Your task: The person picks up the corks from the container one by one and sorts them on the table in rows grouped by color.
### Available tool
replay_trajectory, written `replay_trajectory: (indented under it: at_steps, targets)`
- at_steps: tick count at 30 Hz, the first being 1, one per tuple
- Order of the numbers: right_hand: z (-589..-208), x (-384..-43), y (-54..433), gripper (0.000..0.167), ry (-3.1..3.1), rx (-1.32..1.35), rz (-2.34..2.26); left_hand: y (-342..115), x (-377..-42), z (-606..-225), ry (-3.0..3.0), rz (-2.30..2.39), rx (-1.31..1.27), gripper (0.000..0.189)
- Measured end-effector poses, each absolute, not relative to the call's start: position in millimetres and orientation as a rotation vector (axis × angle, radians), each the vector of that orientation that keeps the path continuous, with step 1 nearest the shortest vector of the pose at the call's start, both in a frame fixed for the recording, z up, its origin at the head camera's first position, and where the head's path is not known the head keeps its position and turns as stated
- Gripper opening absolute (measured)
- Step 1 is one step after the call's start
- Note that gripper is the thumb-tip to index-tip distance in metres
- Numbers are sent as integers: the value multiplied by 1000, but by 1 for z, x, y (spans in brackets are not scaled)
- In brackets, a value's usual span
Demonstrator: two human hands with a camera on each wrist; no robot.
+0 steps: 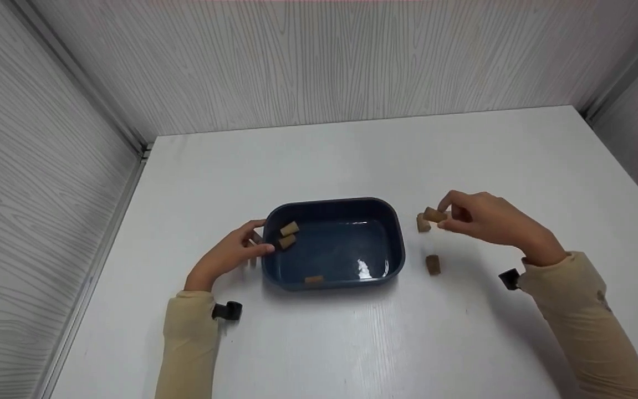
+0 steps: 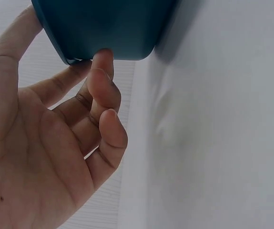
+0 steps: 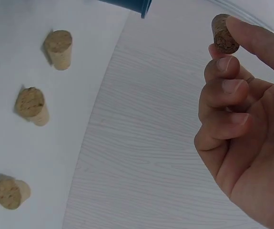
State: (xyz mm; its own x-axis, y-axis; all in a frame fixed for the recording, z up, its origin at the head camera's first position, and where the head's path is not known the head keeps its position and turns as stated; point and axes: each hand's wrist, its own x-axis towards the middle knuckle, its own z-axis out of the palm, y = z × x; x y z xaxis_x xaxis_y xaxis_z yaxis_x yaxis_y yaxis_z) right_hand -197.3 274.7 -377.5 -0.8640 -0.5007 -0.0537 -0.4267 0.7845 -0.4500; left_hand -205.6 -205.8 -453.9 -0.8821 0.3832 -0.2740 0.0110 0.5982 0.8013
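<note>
A blue tub (image 1: pixel 346 244) sits mid-counter (image 1: pixel 307 349), with a broad stretch of surface running from its far rim to the back edge, where the back wall (image 1: pixel 319 61) rises. The left wall (image 1: pixel 36 199) stands well apart from it. Its top is open, and most of its floor is bare. The left hand (image 1: pixel 233 250) grips the tub's left end, thumb over the rim (the other fingers bend loosely outside). The right hand (image 1: pixel 482 219) pinches a held cork (image 1: pixel 434 215) between thumb and fingertips, raised just beyond the right rim. Below it, on the counter near that rim, are three loose corks (image 3: pixel 59 50) (the right wrist view shows them all), partly in the way at counter level. Three corks inside (image 1: pixel 289 228) lie along the tub's left and near sides.
</note>
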Motion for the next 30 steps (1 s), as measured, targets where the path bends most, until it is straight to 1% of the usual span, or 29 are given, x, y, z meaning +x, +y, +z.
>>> replay_trajectory:
  at_steps: [4, 8, 13, 21, 30]
  targets:
    - [-391, -191, 287, 26, 2799, -667, -607, -207, -205, -455, 2413, 1196, 309, 69]
    - [-403, -186, 296, 24, 2793, -618, -574, -210, -204, -456, 2417, 1194, 301, 68]
    - [-415, -180, 305, 22, 2777, -618, -553, -212, -203, -455, 2414, 1204, 294, 68]
    - [-423, -175, 321, 24, 2733, -576, -538, -209, -204, -451, 2424, 1192, 299, 69]
    - [-432, -174, 325, 18, 2671, -534, -500, -210, -203, -451, 2434, 1190, 299, 69]
